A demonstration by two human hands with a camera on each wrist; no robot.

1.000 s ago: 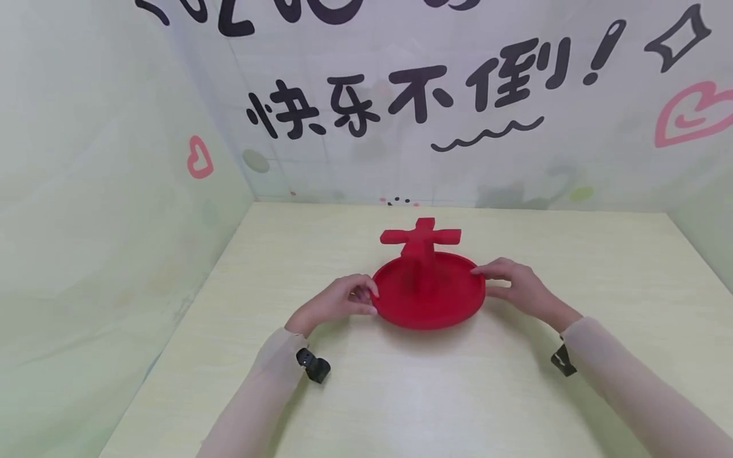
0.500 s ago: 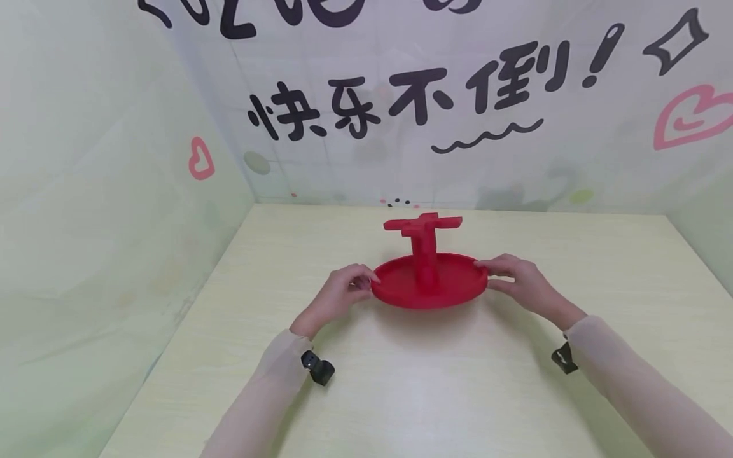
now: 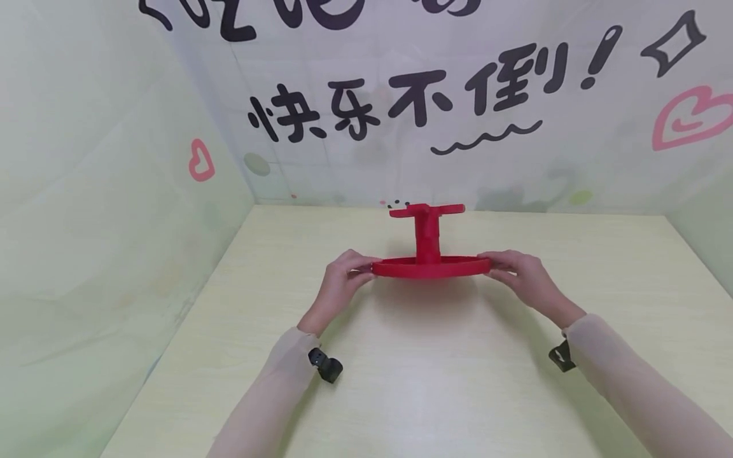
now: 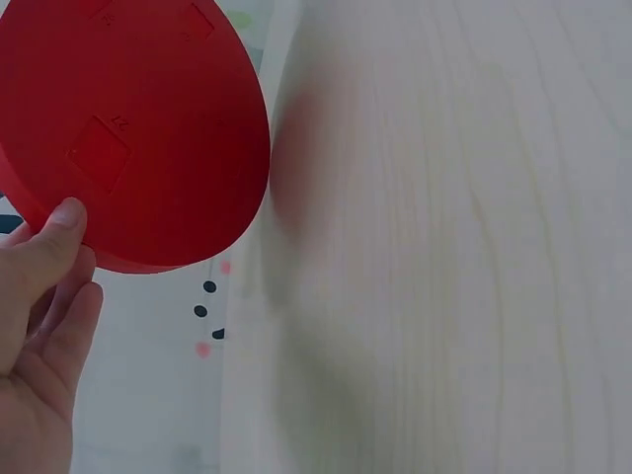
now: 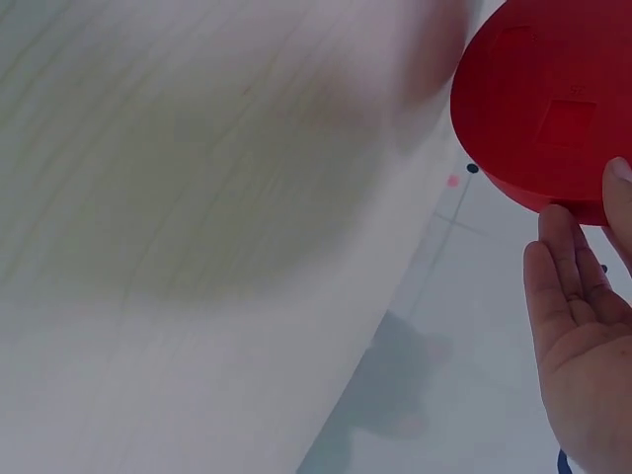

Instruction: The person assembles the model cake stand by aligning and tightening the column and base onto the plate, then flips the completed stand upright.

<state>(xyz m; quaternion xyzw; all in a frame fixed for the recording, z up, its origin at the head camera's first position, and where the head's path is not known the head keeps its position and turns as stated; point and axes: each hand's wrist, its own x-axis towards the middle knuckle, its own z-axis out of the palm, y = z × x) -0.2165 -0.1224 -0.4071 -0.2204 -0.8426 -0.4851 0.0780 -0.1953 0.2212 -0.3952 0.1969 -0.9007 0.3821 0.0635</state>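
A red round shallow dish (image 3: pixel 431 271) is seen nearly edge-on in the head view, lifted over the table with its shadow below. From its middle rises a red post (image 3: pixel 427 242) topped by a flat cross-shaped piece (image 3: pixel 426 210). My left hand (image 3: pixel 342 278) pinches the left rim, fingers on top and thumb beneath. On the opposite rim, my right hand (image 3: pixel 529 283) pinches it in the same manner. Both wrist views show the dish's flat underside (image 4: pixel 178 168) with square recesses and small raised marks; the thumb of my left hand (image 4: pixel 49 316) presses against it.
A pale wood-grain table (image 3: pixel 424 381) lies under both arms. Behind it stands a white backdrop (image 3: pixel 355 172) with black lettering and pink hearts, and a pale green side sheet (image 3: pixel 114 222) hangs at the left. Each wrist wears a small black camera (image 3: pixel 325 365).
Both hands have tipped the dish from showing its inside to nearly edge-on. Its front rim has risen, and the post now points more upright in view. The grip stays at both sides.
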